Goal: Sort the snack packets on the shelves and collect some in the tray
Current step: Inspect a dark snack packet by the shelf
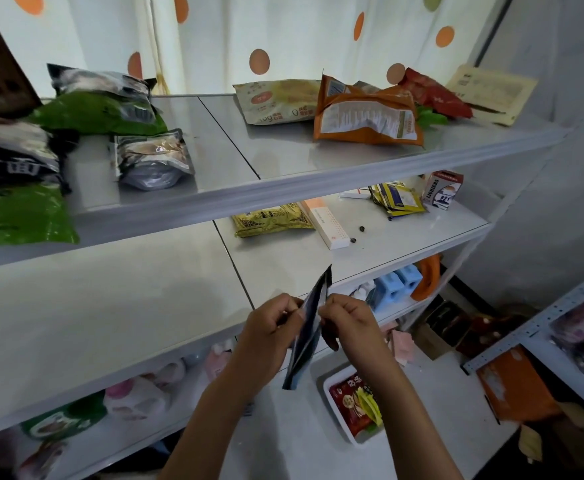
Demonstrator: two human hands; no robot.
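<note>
While the white tray (332, 386) waits low on the floor (a red packet already inside), the left hand (269, 332) and right hand (347, 325) pinch a dark packet (309, 327) edge-up just above it, likely checking it. Beyond, shelf packets (366, 114) lie flat.

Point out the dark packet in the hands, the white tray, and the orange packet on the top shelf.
dark packet (309, 327): head view, middle of its edge-on face between both hands.
white tray (332, 379): head view, bare near-left rim.
orange packet (363, 117): head view, centre of the printed white back panel.
</note>
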